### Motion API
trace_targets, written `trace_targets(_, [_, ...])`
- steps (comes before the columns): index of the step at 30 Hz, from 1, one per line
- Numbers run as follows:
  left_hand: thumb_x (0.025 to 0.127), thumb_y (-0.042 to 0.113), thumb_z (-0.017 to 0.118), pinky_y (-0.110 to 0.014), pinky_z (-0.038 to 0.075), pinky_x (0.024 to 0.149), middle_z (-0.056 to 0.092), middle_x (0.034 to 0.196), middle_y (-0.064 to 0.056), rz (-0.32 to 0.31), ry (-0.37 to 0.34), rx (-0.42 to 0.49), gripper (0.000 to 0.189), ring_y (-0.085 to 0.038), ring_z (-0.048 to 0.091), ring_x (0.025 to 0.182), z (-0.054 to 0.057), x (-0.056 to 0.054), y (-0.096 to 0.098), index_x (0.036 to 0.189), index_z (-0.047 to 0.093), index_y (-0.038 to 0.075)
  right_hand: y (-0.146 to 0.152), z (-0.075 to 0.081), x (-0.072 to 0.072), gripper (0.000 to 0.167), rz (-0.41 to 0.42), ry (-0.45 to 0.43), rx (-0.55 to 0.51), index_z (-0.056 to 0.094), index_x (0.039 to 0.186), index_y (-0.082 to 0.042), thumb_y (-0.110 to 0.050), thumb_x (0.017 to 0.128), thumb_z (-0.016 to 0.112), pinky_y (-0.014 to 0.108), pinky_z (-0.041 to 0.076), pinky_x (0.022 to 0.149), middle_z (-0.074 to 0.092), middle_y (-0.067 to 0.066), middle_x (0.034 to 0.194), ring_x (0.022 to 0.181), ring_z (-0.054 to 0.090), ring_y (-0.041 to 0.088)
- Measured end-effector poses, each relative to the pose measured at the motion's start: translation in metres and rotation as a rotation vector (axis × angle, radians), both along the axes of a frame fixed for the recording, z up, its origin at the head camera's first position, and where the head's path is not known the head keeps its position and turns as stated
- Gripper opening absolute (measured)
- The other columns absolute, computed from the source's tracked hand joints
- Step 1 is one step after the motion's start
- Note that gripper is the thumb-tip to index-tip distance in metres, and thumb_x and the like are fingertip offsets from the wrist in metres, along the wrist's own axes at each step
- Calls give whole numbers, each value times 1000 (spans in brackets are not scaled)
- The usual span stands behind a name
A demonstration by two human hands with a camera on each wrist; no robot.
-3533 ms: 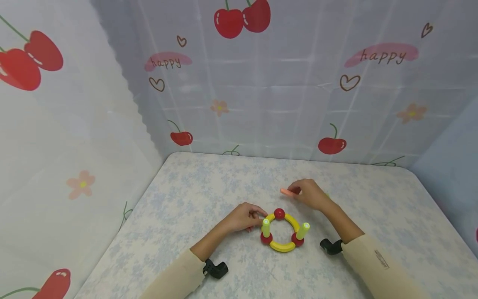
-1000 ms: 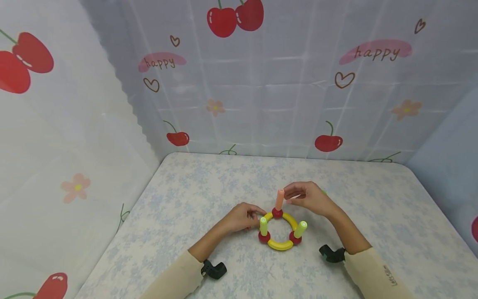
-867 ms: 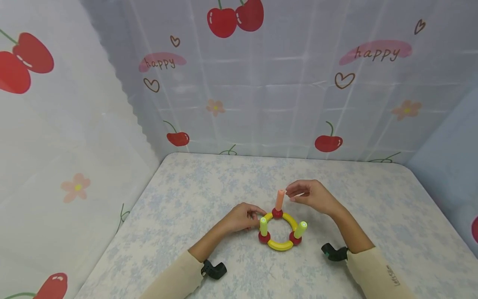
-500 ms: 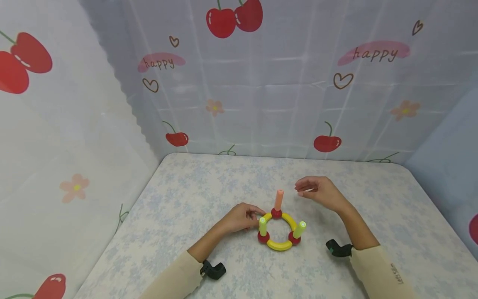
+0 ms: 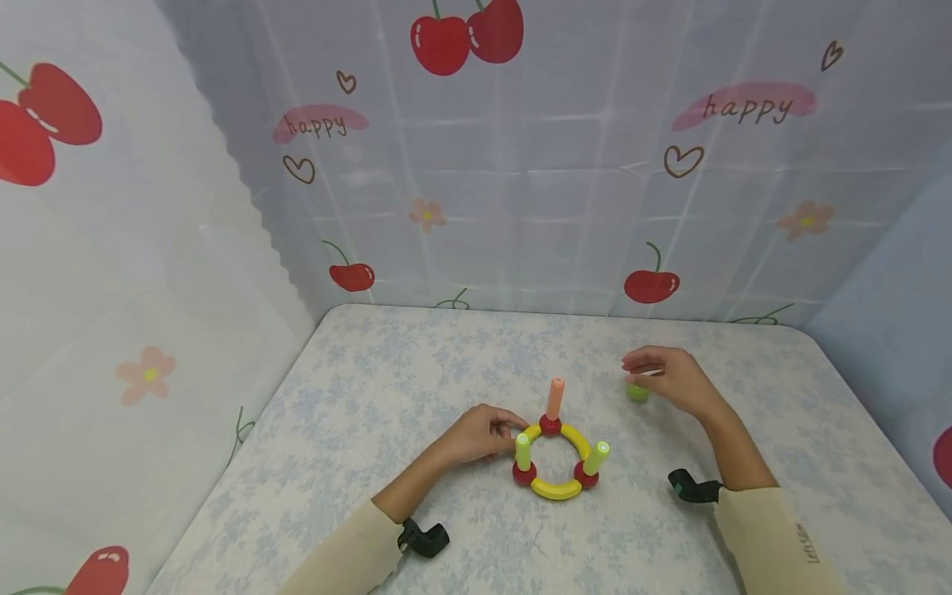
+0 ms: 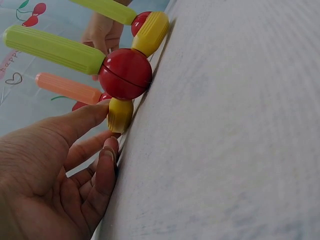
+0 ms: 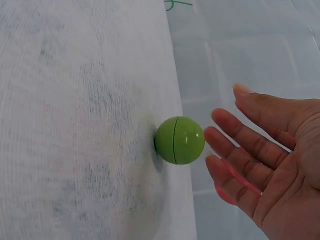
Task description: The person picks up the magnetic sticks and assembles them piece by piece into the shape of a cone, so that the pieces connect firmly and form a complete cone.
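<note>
A ring of curved yellow rods and red balls lies on the table in the head view. Two lime rods and one orange rod stand up from the balls, the orange one at the far side. At the ring's left, my left hand pinches a curved yellow rod between thumb and fingers, beside a red ball. My right hand hovers over a green ball. In the right wrist view its fingers are spread and slightly bent, close to the green ball, holding nothing.
The table has a pale floral cover. A cherry-printed curtain hangs behind its far edge, and another curtain runs along the left. Black wrist cameras sit at both sleeves.
The right hand put the orange rod upright on the far red ball, let go, then moved right to the green ball. The left hand stayed at the ring.
</note>
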State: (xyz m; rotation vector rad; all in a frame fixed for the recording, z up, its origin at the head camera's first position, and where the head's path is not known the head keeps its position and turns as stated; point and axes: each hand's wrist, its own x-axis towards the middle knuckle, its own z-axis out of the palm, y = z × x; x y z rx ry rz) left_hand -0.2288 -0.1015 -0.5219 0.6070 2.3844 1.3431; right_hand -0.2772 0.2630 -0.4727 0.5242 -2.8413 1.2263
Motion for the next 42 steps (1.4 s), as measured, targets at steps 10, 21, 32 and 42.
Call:
trace_targets(10, [91,7,73,-25,45,48,64,72,0,12,-18,7,27,-13,53,50,-1,-1,-1,116,76,16,16,-1,-1,32,2,-119,93,69,118,4,-8,89,77,45,56,82,69,19,113,101,67,35])
trace_targets(21, [93,6,70,-24,45,48,64,73,0,10,-14,2,27,-12,53,50,0,2,1,117,76,16,20,-9,-3,32,30,-106,134,71,114,2,-9,86,81,38,54,77,71,15,105,91,66,27])
trace_targets(32, [92,2,62,-24,43,48,65,75,3,10,21,-34,34,-11,51,49,4,6,2,118,76,17,16,-17,-5,32,29,-106,123,72,114,1,-11,86,81,38,56,76,71,14,105,91,67,26])
trace_targets(42, [91,3,61,-23,42,47,65,75,5,4,61,-62,35,-9,50,49,4,4,3,119,75,17,8,-12,-4,32,-6,-60,120,72,116,0,-15,89,79,37,57,75,72,13,107,93,67,26])
